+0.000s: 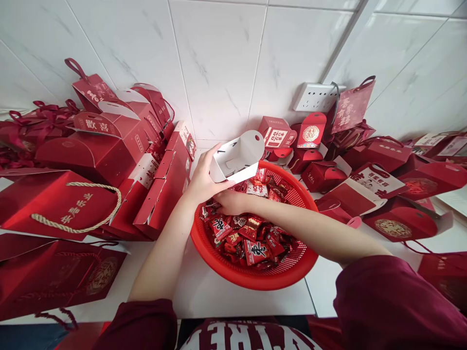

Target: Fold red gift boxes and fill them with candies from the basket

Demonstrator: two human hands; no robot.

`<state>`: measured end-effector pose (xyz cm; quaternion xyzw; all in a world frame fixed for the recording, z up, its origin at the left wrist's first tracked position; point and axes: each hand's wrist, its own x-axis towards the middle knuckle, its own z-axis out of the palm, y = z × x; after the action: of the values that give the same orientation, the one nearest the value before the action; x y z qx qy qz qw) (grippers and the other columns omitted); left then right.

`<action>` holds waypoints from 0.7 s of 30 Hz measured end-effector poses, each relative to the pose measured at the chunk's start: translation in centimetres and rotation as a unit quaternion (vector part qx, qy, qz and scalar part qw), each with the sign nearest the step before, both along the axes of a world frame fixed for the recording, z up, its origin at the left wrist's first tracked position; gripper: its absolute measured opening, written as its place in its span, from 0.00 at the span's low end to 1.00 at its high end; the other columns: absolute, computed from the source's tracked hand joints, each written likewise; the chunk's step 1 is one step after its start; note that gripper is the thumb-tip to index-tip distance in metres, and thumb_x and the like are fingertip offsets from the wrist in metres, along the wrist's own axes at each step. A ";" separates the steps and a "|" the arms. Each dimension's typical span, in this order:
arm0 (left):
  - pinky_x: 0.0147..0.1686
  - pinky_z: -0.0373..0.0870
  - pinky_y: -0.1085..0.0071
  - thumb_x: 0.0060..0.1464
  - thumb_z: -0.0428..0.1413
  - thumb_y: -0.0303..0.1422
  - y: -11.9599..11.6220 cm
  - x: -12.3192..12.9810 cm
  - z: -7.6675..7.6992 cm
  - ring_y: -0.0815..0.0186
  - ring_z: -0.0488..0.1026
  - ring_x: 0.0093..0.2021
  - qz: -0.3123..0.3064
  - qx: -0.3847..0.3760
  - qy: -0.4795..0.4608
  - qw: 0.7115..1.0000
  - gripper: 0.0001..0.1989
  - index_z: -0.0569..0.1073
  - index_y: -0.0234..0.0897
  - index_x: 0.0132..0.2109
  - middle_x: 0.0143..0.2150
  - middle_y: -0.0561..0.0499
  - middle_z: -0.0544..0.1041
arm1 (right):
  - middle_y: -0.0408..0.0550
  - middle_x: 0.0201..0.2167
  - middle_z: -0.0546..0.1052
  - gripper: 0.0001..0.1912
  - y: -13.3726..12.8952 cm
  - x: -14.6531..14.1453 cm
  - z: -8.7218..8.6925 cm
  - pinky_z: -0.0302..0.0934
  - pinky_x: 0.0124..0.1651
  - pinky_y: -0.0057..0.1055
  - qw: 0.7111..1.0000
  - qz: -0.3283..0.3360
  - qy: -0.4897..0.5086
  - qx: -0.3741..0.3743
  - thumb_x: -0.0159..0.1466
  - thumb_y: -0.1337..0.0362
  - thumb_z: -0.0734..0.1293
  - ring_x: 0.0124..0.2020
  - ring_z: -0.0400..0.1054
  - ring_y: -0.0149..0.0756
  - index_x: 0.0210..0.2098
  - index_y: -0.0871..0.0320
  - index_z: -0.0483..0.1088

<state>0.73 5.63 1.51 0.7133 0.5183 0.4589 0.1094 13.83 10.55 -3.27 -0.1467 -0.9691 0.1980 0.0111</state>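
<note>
Many wrapped sweets (pixel 257 250) are lying in the red basket (pixel 262 282), dead centre! At its eleven o'clock, the left hand (pixel 202 180) is gripping an open box (pixel 239 155), which is leaning above the rim and showing its white inside. At ten o'clock the right hand (pixel 230 201) is resting among the sweets, its fingertips hiding, so I'm not able to tell whether they're closing on anything. Red gift boxes (pixel 102 150) are crowding nine o'clock, more boxes (pixel 383 154) two to three.

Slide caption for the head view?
Left hand holds an open box, white inside; right hand reaches among wrapped candies in a red perforated basket.
</note>
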 end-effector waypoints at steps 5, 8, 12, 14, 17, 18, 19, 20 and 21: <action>0.68 0.56 0.49 0.47 0.68 0.39 0.3 -0.3 -0.5 0.50 0.56 0.70 -0.005 -0.012 -0.037 0.999 0.47 0.55 0.48 0.70 0.71 0.44 0.59 | 0.59 0.61 0.71 0.27 -0.1 1.5 2.5 0.64 0.60 0.36 0.996 0.026 0.009 -0.080 0.63 0.70 0.68 0.58 0.69 0.45 0.61 0.64 0.65; 0.67 0.57 0.51 0.47 0.68 0.41 0.4 -0.5 -0.7 0.50 0.57 0.70 -0.011 -0.006 -0.045 0.999 0.48 0.53 0.48 0.71 0.71 0.44 0.58 | 0.57 0.54 0.76 0.27 -0.4 2.5 4.4 0.68 0.50 0.34 0.984 0.047 -0.010 -0.172 0.65 0.65 0.68 0.48 0.74 0.42 0.61 0.65 0.65; 0.68 0.56 0.51 0.48 0.68 0.44 0.1 -0.3 -0.2 0.49 0.53 0.72 -0.012 -0.010 -0.016 1.000 0.50 0.52 0.47 0.71 0.72 0.43 0.56 | 0.55 0.44 0.79 0.22 -0.9 4.1 7.5 0.67 0.40 0.30 0.951 0.097 -0.075 -0.285 0.68 0.61 0.65 0.39 0.74 0.38 0.58 0.65 0.66; 0.69 0.54 0.50 0.47 0.68 0.45 -0.2 -0.1 0.2 0.47 0.50 0.73 -0.032 -0.020 -0.002 0.999 0.54 0.47 0.46 0.73 0.74 0.42 0.51 | 0.54 0.41 0.79 0.19 -1.0 5.5 9.5 0.66 0.39 0.28 0.935 0.150 -0.094 -0.308 0.68 0.62 0.65 0.39 0.74 0.36 0.56 0.65 0.67; 0.69 0.53 0.48 0.45 0.70 0.46 -0.5 0.1 0.6 0.47 0.49 0.73 -0.077 -0.034 0.019 0.996 0.61 0.40 0.48 0.74 0.75 0.42 0.48 | 0.52 0.39 0.79 0.17 -0.4 8.3 12.0 0.66 0.39 0.27 0.916 0.183 -0.068 -0.349 0.67 0.64 0.67 0.39 0.75 0.35 0.53 0.65 0.66; 0.69 0.53 0.47 0.44 0.70 0.45 -0.6 0.2 0.7 0.47 0.50 0.73 -0.088 -0.039 0.029 0.995 0.62 0.38 0.48 0.74 0.75 0.42 0.50 | 0.51 0.39 0.79 0.16 0.0 9.4 12.6 0.66 0.40 0.28 0.918 0.164 -0.030 -0.360 0.67 0.65 0.67 0.40 0.75 0.35 0.52 0.63 0.66; 0.69 0.53 0.47 0.45 0.70 0.44 -0.6 0.3 0.7 0.47 0.51 0.73 -0.097 -0.045 0.040 0.993 0.62 0.37 0.49 0.74 0.74 0.42 0.51 | 0.51 0.40 0.78 0.14 0.4 10.3 13.0 0.67 0.41 0.29 0.920 0.131 0.013 -0.368 0.67 0.64 0.67 0.40 0.75 0.35 0.50 0.62 0.65; 0.69 0.53 0.46 0.45 0.70 0.42 -0.6 0.4 0.7 0.47 0.52 0.72 -0.104 -0.051 0.051 0.992 0.62 0.36 0.50 0.74 0.74 0.42 0.52 | 0.50 0.41 0.78 0.13 0.9 11.2 13.2 0.67 0.42 0.30 0.921 0.097 0.062 -0.371 0.67 0.63 0.67 0.41 0.75 0.35 0.49 0.61 0.65; 0.69 0.53 0.45 0.46 0.69 0.41 -0.7 0.5 0.7 0.47 0.52 0.72 -0.108 -0.058 0.064 0.990 0.62 0.35 0.50 0.74 0.74 0.42 0.52 | 0.49 0.41 0.77 0.12 1.5 11.8 13.1 0.67 0.42 0.30 0.922 0.062 0.113 -0.365 0.67 0.62 0.66 0.41 0.74 0.35 0.48 0.60 0.64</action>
<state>1.19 4.97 2.19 0.7853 0.4702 0.3669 0.1663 25.59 12.01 9.86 -0.0563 -0.8293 0.5533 0.0541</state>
